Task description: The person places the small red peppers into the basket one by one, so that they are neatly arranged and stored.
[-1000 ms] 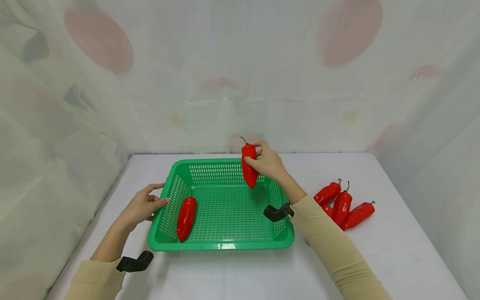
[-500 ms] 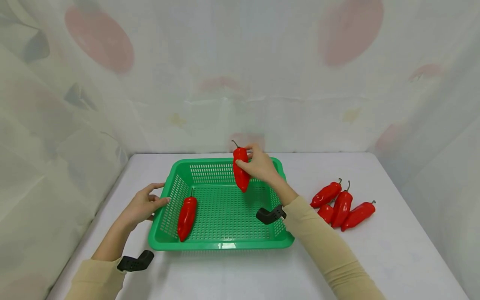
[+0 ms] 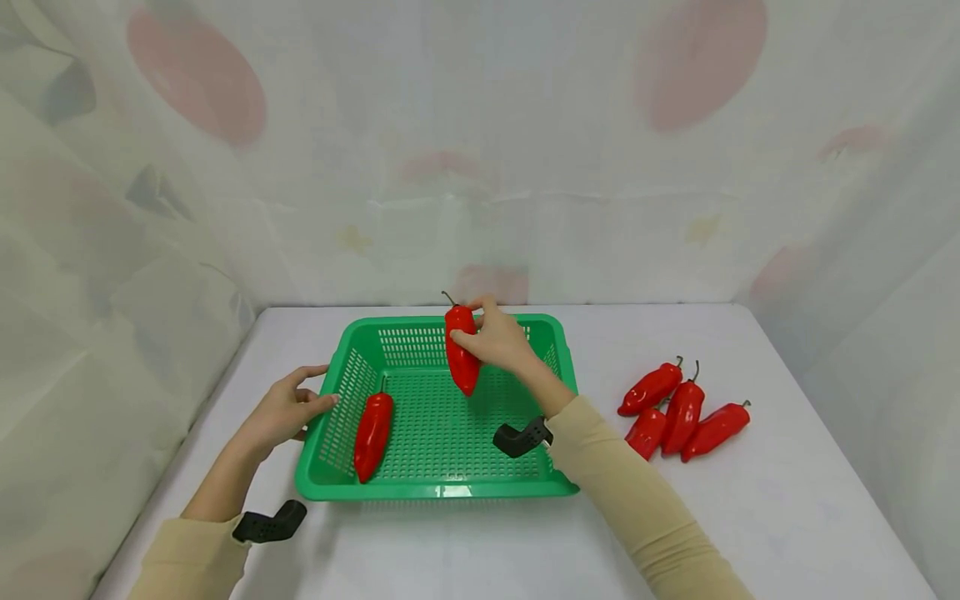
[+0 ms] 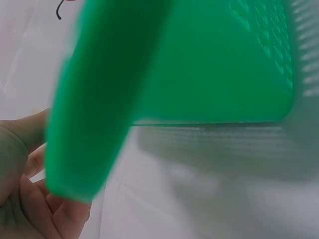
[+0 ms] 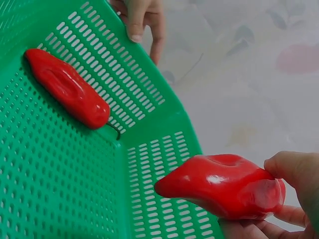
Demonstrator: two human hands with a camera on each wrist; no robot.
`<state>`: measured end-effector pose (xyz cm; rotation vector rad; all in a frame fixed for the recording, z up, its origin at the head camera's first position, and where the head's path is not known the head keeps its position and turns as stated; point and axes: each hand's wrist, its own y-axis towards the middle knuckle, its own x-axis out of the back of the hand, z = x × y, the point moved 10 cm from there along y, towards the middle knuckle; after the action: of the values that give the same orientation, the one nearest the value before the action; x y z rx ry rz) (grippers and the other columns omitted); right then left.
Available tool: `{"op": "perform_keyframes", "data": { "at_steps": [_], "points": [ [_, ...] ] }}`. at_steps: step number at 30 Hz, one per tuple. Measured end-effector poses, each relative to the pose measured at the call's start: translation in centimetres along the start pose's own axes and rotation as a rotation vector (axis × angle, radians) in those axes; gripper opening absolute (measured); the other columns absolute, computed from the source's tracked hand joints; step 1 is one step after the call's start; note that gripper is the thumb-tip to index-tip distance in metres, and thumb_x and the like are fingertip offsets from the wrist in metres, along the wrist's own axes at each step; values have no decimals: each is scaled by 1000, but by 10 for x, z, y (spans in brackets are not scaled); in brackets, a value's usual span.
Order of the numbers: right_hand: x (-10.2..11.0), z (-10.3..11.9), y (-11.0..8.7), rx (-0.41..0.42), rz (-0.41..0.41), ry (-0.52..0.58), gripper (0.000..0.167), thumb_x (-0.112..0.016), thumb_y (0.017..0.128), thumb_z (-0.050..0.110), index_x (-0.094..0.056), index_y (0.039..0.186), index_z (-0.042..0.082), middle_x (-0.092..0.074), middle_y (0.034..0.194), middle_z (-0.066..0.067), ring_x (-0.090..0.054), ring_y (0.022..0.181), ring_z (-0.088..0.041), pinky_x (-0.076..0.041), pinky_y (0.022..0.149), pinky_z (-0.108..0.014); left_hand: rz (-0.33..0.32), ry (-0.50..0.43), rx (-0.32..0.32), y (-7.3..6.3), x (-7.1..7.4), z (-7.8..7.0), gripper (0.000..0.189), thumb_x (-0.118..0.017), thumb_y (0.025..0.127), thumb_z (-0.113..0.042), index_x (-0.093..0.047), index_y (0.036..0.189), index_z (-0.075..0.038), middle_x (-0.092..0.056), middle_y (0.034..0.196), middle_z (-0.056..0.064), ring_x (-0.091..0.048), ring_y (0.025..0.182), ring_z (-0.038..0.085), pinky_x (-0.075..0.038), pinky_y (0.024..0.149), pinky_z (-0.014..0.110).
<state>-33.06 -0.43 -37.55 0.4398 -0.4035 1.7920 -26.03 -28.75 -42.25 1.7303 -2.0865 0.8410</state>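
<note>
My right hand point(image 3: 501, 337) pinches a red pepper point(image 3: 461, 350) between thumb and fingers. The pepper hangs stem up, tip down, above the inside of a green plastic basket point(image 3: 450, 492), near its back wall. In the right wrist view the held pepper point(image 5: 224, 186) shows clear of the slotted wall. Another red pepper point(image 3: 372, 437) lies in the basket along its left wall. My left hand point(image 3: 285, 410) grips the basket's left rim, thumb on top and other fingers outside. The left wrist view shows part of that hand point(image 4: 40, 194) behind the blurred rim.
To the right of the basket, several red peppers point(image 3: 682, 417) lie bunched together on the white table point(image 3: 810, 517). A pale printed curtain point(image 3: 480, 167) hangs behind the table and on both sides.
My right hand has carried the pepper leftward and slightly lower over the basket. More of the peppers on the right now shows past my sleeve. My left hand stays on the rim.
</note>
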Motion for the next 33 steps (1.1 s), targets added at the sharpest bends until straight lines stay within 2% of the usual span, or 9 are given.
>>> {"op": "perform_keyframes", "data": {
  "at_steps": [8,17,24,30,33],
  "points": [
    [-17,0,0,-3,32,-10,52,-61,86,27,-36,129,10,-59,109,-13,-63,82,-23,-57,60,-37,2,3,9,0,-1,0,70,-61,89,-27,-22,144,-6,-57,87,16,-63,69,20,-57,60,39],
    [-32,3,-1,-8,73,-19,50,-60,87,26,-36,127,9,-60,106,-12,-63,77,-20,-55,56,-30,-2,7,8,-2,0,1,69,-60,90,-26,-22,144,-6,-58,88,17,-63,69,20,-57,59,38],
    [-44,3,-3,-26,93,-20,49,-61,86,24,-37,125,7,-60,105,-13,-62,73,-18,-57,61,-38,4,0,10,-3,0,0,69,-60,90,-26,-22,144,-6,-58,88,17,-64,69,21,-57,60,38],
    [-55,0,-2,-26,103,-26,47,-62,86,24,-39,124,7,-61,104,-13,-62,72,-17,-57,60,-36,9,-3,12,-3,0,-1,69,-60,90,-26,-22,144,-6,-57,87,16,-64,70,21,-57,60,38],
    [-61,-2,-1,-34,110,-12,47,-62,86,23,-40,124,7,-61,103,-14,-63,70,-17,-57,61,-39,12,-5,11,-3,-1,-1,70,-60,90,-27,-21,145,-6,-57,88,16,-64,70,21,-57,60,38]
  ]
}}
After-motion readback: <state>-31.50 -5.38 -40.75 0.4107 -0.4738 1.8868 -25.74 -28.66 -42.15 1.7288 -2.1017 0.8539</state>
